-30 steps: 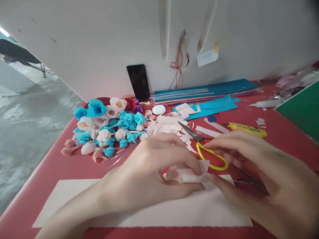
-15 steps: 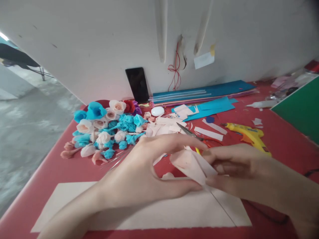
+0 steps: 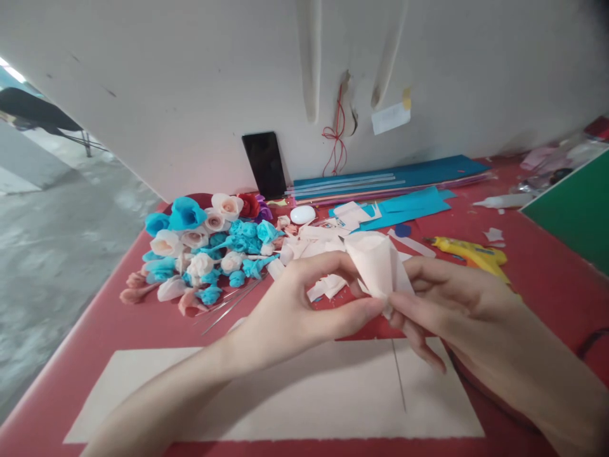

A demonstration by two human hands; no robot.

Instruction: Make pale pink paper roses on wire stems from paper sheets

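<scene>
A pale pink paper flower (image 3: 373, 263), cupped like an opening bud, stands upright between my two hands. My left hand (image 3: 323, 304) pinches its base from the left with thumb and forefinger. From the right, my right hand (image 3: 438, 304) grips the base and the outer petal with thumb and fingers. A thin dark wire stem (image 3: 398, 374) runs down from the flower's base. Below the hands lies a long pale paper sheet (image 3: 285, 406) on the red table (image 3: 61, 381).
Many finished blue, white and pink paper flowers (image 3: 204, 247) are heaped at left. Behind the hands lie paper scraps (image 3: 314, 244), blue paper strips (image 3: 404, 206) and a white oval object (image 3: 302, 214). A yellow glue gun (image 3: 476, 254) lies at right. A phone (image 3: 264, 164) leans on the wall.
The paper flower has turned from lying tilted to upright, its opening facing up. Both hands have risen slightly, and the wire has swung to hang more steeply.
</scene>
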